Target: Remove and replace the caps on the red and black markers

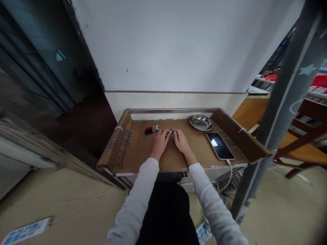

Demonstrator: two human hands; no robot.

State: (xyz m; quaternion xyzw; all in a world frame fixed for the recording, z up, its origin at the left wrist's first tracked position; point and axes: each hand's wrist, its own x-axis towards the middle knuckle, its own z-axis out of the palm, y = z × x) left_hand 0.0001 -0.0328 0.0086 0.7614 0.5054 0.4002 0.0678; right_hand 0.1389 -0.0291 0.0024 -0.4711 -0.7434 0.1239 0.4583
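Note:
Over the middle of the cardboard-covered table [143,153], my left hand [160,141] is closed around a small marker pen [168,133] with a pale barrel. My right hand [181,140] pinches the dark end of the same pen, and the fingertips of both hands nearly meet. Most of the pen is hidden by the fingers. Just left of my left hand lie a red marker [151,127] and black markers [151,130], side by side on the cardboard.
A round steel dish [201,123] stands at the back right of the table. In front of it lies a phone [219,145] with a white cable [231,173] hanging over the edge. Folded cardboard walls flank both sides; a grey post [276,112] rises at right.

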